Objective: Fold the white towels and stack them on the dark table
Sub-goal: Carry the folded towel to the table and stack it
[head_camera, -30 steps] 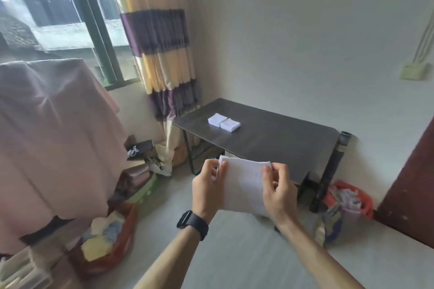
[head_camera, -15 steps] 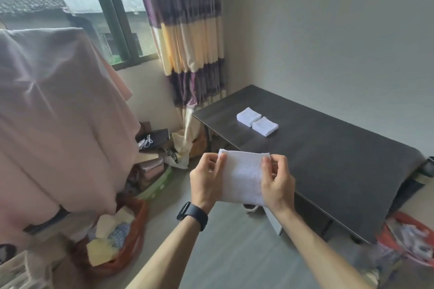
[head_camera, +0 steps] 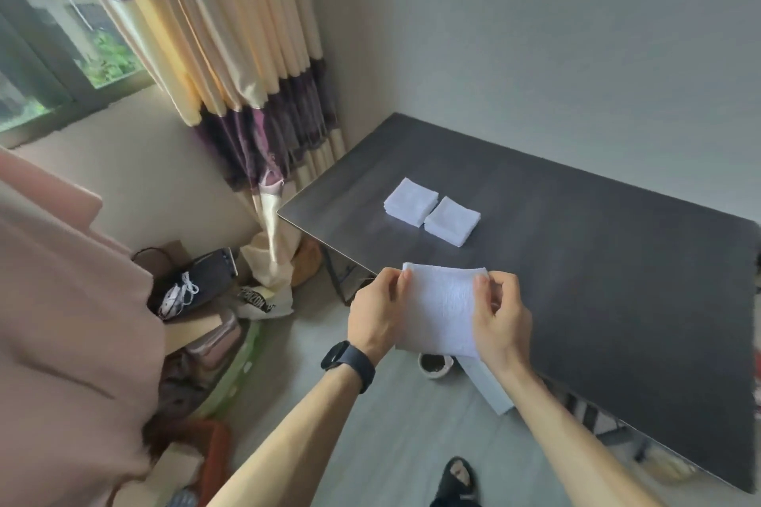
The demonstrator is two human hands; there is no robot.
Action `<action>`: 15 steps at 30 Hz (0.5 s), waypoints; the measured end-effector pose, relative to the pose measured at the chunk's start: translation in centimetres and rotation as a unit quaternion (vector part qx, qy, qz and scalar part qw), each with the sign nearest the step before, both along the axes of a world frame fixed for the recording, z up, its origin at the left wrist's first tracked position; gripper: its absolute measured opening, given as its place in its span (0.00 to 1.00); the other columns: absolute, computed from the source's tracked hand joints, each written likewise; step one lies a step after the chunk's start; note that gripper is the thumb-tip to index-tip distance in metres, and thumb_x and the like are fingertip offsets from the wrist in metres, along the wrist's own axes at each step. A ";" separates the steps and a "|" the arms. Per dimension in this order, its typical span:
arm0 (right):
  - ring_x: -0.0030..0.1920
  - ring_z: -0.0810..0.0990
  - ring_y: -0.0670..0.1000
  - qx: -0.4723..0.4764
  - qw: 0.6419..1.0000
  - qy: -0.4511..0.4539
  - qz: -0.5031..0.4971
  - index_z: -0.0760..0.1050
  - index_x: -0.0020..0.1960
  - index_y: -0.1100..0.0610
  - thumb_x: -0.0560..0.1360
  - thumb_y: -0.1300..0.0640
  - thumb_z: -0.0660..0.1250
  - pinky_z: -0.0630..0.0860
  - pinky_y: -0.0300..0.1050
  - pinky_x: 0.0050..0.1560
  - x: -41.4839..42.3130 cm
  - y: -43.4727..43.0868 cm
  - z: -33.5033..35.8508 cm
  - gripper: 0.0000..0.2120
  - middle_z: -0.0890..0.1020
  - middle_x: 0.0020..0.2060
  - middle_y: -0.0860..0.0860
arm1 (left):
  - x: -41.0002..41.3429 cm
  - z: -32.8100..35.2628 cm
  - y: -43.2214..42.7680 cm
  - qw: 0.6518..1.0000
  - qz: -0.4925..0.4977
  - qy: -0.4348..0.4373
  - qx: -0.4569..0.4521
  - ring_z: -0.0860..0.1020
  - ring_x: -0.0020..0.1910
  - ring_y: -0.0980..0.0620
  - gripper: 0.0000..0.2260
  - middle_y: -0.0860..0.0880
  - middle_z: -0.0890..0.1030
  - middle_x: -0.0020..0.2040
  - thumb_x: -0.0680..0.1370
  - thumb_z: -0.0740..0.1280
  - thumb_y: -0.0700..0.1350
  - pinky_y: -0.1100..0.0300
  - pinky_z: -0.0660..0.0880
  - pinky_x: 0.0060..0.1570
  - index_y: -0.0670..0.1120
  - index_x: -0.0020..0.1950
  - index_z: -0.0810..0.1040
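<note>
Left hand (head_camera: 376,311) and right hand (head_camera: 500,317) each pinch a top corner of a white towel (head_camera: 440,309), held up in the air over the near edge of the dark table (head_camera: 597,259). Two folded towels (head_camera: 432,211) lie side by side, touching, farther back on the tabletop. Black watch (head_camera: 349,364) on left wrist; striped curtain (head_camera: 230,53) hangs past the table's far-left corner.

Only blurred, illegible dark lettering on a white plastic bag (head_camera: 265,303).
</note>
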State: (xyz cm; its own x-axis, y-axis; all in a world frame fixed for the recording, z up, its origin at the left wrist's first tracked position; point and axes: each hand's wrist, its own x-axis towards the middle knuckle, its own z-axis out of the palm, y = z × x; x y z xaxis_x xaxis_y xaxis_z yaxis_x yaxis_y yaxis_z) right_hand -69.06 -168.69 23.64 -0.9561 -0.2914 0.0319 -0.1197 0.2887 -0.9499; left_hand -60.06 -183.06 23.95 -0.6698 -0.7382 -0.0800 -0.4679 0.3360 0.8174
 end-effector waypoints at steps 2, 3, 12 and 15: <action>0.40 0.76 0.43 0.013 1.000 -0.014 -0.016 0.71 0.48 0.51 0.82 0.47 0.61 0.70 0.30 0.35 -2.9 -2.0 -1.3 0.09 0.80 0.37 0.49 | -3.7 -1.0 -2.6 0.999 -0.024 -0.029 -0.017 0.71 0.33 0.50 0.18 0.54 0.74 0.32 0.81 0.54 0.64 0.56 0.66 0.32 0.51 0.42 0.67; 0.40 0.76 0.43 0.018 0.999 -0.020 -0.024 0.71 0.48 0.51 0.81 0.47 0.61 0.70 0.30 0.35 -4.5 -3.0 -1.9 0.08 0.80 0.37 0.49 | -5.6 -1.5 -3.8 0.998 -0.038 -0.042 -0.031 0.71 0.32 0.50 0.17 0.54 0.74 0.32 0.81 0.53 0.64 0.57 0.65 0.30 0.52 0.42 0.66; 0.40 0.78 0.46 0.053 0.991 -0.099 -0.077 0.72 0.50 0.50 0.81 0.44 0.59 0.72 0.35 0.38 -18.8 -10.4 -5.9 0.11 0.80 0.39 0.46 | -21.5 -5.9 -12.5 0.986 -0.109 -0.129 -0.013 0.71 0.34 0.53 0.09 0.58 0.71 0.35 0.82 0.55 0.59 0.58 0.66 0.34 0.59 0.44 0.67; 0.41 0.77 0.45 0.064 0.984 -0.139 -0.087 0.72 0.51 0.50 0.82 0.43 0.58 0.72 0.37 0.40 -22.0 -12.5 -7.4 0.11 0.79 0.40 0.45 | -25.5 -7.4 -14.8 0.980 -0.125 -0.151 -0.015 0.74 0.37 0.53 0.10 0.58 0.75 0.40 0.82 0.55 0.60 0.58 0.68 0.35 0.58 0.47 0.69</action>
